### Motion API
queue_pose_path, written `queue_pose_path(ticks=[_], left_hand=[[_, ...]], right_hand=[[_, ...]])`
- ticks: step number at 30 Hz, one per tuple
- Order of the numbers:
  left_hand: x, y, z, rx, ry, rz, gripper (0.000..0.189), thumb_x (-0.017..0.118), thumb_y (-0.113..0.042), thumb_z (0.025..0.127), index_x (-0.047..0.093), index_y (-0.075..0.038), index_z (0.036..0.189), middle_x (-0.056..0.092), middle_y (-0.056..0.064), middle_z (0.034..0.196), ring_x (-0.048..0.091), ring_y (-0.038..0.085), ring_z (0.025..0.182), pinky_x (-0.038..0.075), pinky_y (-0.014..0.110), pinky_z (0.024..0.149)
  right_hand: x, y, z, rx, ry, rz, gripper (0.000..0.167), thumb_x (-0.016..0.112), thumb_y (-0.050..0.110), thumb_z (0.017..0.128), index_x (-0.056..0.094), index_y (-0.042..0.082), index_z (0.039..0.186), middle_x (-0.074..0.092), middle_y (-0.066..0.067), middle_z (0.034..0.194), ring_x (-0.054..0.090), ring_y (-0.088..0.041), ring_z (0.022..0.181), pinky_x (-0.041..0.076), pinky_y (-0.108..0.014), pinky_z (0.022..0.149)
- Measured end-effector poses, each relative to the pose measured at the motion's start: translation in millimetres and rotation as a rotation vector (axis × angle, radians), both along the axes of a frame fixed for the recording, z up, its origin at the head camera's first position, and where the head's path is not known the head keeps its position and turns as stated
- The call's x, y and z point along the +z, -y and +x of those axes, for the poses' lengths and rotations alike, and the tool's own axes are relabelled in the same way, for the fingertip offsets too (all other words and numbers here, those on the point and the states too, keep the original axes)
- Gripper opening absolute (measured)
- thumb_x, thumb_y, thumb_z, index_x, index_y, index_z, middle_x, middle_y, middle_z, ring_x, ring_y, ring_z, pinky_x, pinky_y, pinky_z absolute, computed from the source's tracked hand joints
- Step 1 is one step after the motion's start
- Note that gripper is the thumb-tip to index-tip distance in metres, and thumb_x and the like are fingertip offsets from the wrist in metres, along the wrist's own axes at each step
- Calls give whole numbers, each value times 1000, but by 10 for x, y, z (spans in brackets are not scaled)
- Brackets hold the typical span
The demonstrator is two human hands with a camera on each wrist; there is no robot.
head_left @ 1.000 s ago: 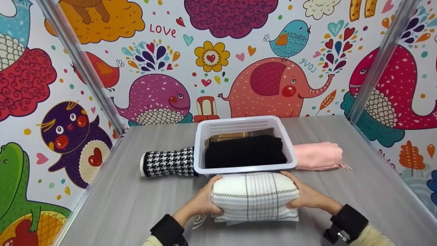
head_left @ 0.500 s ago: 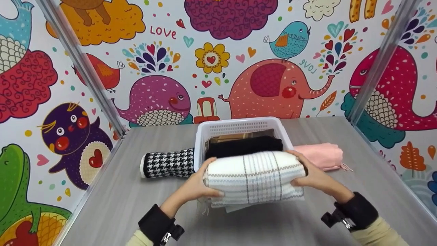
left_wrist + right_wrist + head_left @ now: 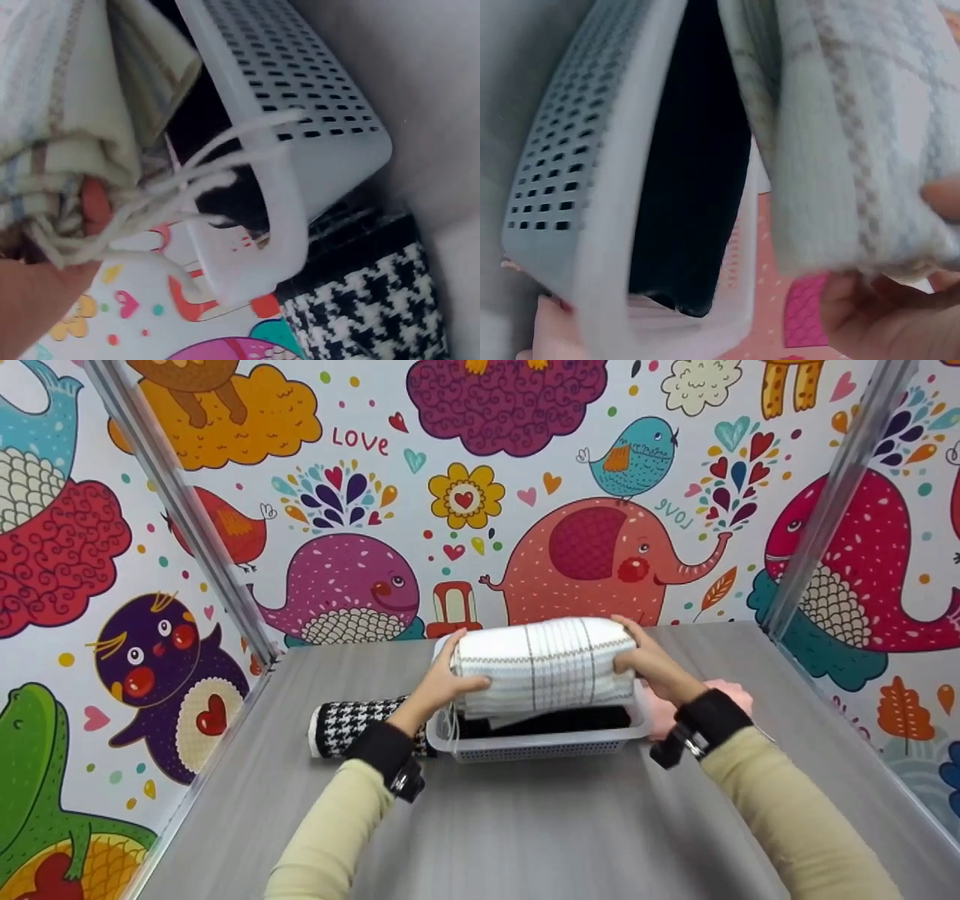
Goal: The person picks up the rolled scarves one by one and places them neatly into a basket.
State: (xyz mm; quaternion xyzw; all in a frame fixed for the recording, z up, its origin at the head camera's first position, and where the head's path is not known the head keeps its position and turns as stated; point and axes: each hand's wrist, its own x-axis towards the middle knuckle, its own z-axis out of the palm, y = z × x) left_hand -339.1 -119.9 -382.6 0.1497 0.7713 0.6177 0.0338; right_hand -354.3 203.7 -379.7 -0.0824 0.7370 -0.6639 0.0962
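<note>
A folded white plaid scarf [image 3: 544, 667] with fringe is held up over the white plastic basket [image 3: 540, 746]. My left hand [image 3: 444, 679] grips its left end, thumb across the front. At the opposite end, my right hand [image 3: 651, 664] holds it between thumb and fingers. Pale fringe [image 3: 172, 187] dangles by the left hand, over the basket's rim in the left wrist view. Folded black cloth [image 3: 694, 172] lies inside the basket under the scarf. The scarf hides most of the basket's contents and its back rim in the head view.
A rolled black-and-white houndstooth cloth [image 3: 337, 727] lies against the basket's left side. To the right is a rolled pink cloth [image 3: 731, 697], partly behind the right wrist. The grey table [image 3: 510, 832] meets printed walls [image 3: 465, 427] at the back and sides.
Both hands have lifted the scarf from the table in front of the basket, carrying it up and forward to above the basket. The basket and rolled cloths stay in place.
</note>
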Motion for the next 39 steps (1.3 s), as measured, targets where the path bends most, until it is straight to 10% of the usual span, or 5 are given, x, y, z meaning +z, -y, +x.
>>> queue_pose_path(ticks=[10,26,31,34,39], left_hand=[[-307,-120,-476,176,-255,-126,104,81,-5,54,26,-10,143,29,24,136,32,35,121,29,47,101],[-465,-225,-518,281,-222,-566,78,73,-16,74,32,-12,141,35,26,133,46,40,114,40,47,93],[-454,-282,-506,314,-248,-742,62,61,-21,87,33,-18,142,31,30,137,48,43,113,45,50,85],[-474,-325,-496,351,-317,-852,51,57,-21,90,41,-21,138,32,28,139,46,45,114,46,52,79],[-523,-379,-470,395,-580,-982,34,56,-16,88,59,-20,121,46,16,130,44,40,113,46,49,78]], right_hand=[[-127,192,-427,-173,-83,-58,89,36,-16,64,12,8,145,12,-14,144,25,-28,113,26,-23,54],[-426,228,-514,-64,-118,193,76,43,-4,74,14,2,144,16,-21,144,26,-31,113,29,-35,78],[-1308,12,-1349,-109,-446,439,69,42,6,78,28,17,145,43,-32,123,47,-32,99,38,-36,88],[-1288,107,-1254,-197,-513,662,59,44,7,82,40,22,139,36,-35,128,48,-39,102,39,-46,90],[-542,504,-416,-264,-711,991,35,55,0,80,61,5,113,43,-30,123,43,-49,107,37,-59,84]])
